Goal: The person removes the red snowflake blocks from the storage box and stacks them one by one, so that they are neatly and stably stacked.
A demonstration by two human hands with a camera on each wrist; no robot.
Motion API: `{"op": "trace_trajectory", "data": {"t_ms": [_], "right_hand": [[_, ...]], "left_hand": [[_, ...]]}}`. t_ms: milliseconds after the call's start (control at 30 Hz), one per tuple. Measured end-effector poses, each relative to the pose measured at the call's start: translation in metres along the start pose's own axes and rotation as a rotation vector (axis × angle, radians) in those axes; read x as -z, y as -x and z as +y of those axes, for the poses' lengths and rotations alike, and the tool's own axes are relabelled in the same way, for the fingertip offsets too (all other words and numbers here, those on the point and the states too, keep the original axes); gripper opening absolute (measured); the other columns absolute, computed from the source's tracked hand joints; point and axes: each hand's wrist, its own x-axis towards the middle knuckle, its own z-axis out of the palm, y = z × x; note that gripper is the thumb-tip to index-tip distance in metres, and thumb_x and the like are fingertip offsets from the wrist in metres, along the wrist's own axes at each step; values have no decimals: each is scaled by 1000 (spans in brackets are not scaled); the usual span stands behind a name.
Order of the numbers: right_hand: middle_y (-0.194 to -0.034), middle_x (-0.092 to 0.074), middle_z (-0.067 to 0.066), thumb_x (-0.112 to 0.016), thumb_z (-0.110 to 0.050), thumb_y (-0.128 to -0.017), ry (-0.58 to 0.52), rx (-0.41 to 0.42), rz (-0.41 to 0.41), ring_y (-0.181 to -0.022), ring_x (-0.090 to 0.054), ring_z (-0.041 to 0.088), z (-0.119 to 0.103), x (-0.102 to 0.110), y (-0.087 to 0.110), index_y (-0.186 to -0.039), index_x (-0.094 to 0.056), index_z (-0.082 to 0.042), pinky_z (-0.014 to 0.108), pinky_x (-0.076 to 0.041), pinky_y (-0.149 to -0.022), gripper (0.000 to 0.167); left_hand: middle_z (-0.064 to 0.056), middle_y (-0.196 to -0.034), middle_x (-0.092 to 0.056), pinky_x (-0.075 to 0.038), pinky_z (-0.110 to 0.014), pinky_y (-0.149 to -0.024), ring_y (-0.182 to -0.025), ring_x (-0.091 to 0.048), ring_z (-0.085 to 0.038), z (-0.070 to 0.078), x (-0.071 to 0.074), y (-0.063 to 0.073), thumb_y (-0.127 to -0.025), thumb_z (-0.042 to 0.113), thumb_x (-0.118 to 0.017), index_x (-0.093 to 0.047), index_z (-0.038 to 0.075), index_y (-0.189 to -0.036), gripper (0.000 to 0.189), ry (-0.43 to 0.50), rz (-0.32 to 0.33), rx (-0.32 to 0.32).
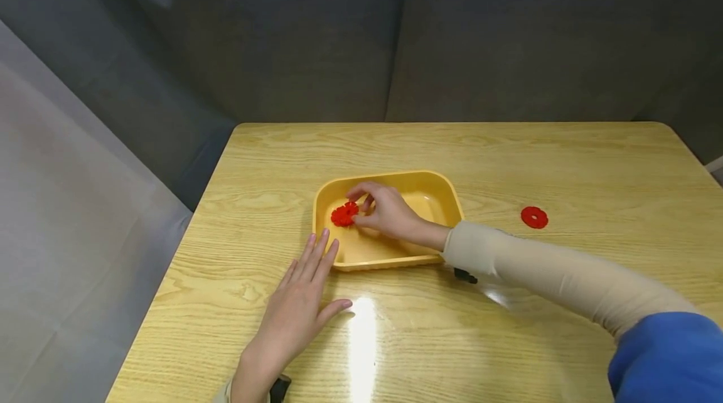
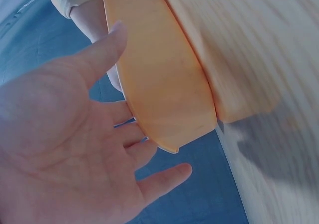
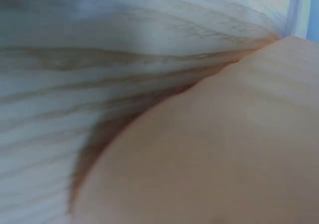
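Observation:
A shallow yellow plastic tray stands on the table. Toward its left end, red plastic discs with notched edges lie bunched together and overlapping. My right hand reaches in over the tray's right side, its thumb and forefinger pinching the edge of one of these discs. At the tray's front left corner is my left hand, its fingers straight and spread. In the left wrist view, the fingertips of the left hand meet the rim of the tray. The right wrist view shows only the blurred tray wall close up.
Another red disc, with a scalloped edge and a centre hole, lies flat on the table right of the tray. The wood-grain table ends at a dark grey curtain behind. A pale cloth hangs at the left.

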Motion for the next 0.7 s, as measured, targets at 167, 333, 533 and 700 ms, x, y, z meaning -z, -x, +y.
{"op": "trace_trajectory", "data": {"t_ms": [167, 333, 533, 700], "right_hand": [[-107, -70, 10, -78, -1, -78, -19, 14, 21, -79, -63, 24, 2, 16, 13, -114, -66, 3, 25, -50, -63, 38], [-108, -70, 9, -79, -3, -79, -29, 27, 30, -80, -65, 24, 1, 31, 28, -114, -66, 0, 31, -54, -64, 37], [-107, -70, 11, -78, 3, -78, -53, 56, 90, -81, -65, 23, -1, 49, 45, -112, -67, 1, 37, -56, -69, 36], [-106, -70, 9, -78, 4, -78, -49, 40, 141, -81, -64, 20, -1, 64, 57, -112, -69, -2, 35, -56, -71, 36]], "left_hand": [[-2, -164, -3, -27, -56, -112, -150, -6, -24, 0, 0, 0, -88, 44, -70, -24, 11, -157, 89, 5, 2, 6], [-3, -164, -4, -27, -56, -112, -150, -5, -24, 1, 1, 0, -88, 44, -70, -24, 11, -157, 89, 5, 2, 11], [-2, -164, -3, -27, -57, -112, -150, -5, -24, 1, 0, 1, -88, 44, -70, -24, 11, -157, 90, 17, 3, 5], [-1, -164, -2, -29, -57, -111, -150, -6, -24, 0, 0, 1, -87, 43, -71, -22, 12, -157, 91, 17, 5, -1]]}}
